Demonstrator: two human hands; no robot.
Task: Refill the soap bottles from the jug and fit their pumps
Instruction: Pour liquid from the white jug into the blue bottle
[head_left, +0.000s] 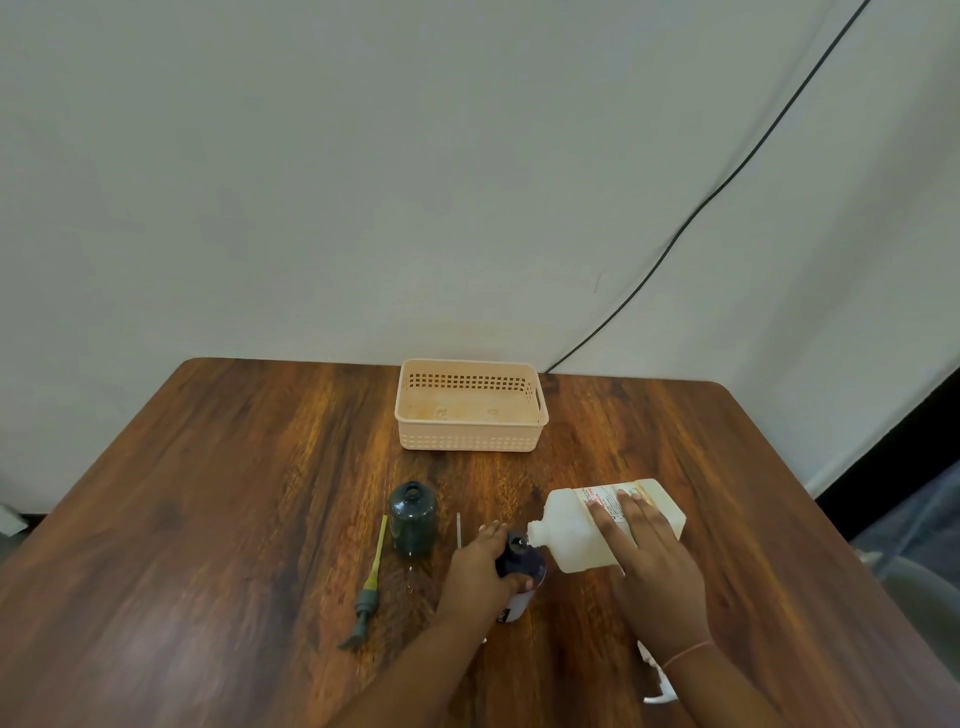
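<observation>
Tilting a white plastic jug on its side, the right hand grips its body, spout touching the open mouth of a dark soap bottle that the left hand clasps around its shoulder, near centre of the wooden surface. Left of these stands an uncapped dark green bottle, and farther left lies a green pump with yellow tube. A peach basket sits at the far edge; a white pump peeks beneath the right wrist.
</observation>
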